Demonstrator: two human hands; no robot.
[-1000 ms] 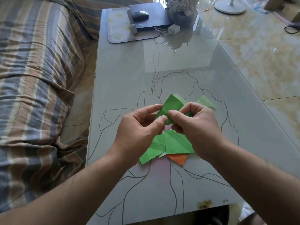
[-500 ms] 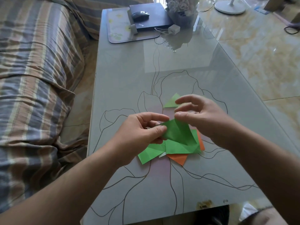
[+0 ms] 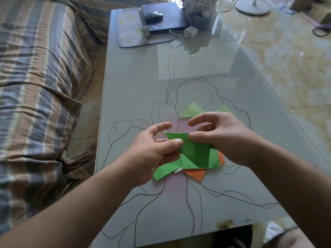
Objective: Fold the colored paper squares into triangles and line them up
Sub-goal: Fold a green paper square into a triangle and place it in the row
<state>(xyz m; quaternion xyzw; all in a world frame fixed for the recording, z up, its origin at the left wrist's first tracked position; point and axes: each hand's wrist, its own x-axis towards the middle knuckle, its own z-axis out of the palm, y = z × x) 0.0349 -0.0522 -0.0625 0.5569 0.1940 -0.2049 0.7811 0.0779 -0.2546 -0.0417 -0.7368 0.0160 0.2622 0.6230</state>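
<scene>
Head view, left hand point(image 3: 154, 151) and right hand point(image 3: 225, 138) pinching green paper point(image 3: 195, 151), forefingers raised

A second ago both hands pinched a folded green piece up above the pile. Since then a green paper point(image 3: 194, 149) has been opened out nearly flat, low over the pile at frame centre. The left hand point(image 3: 152, 153) now pins its left edge with the thumb; the right hand point(image 3: 222, 138) pinches its top edge. Two pale green triangles point(image 3: 192, 110) now show beyond the right hand.
</scene>
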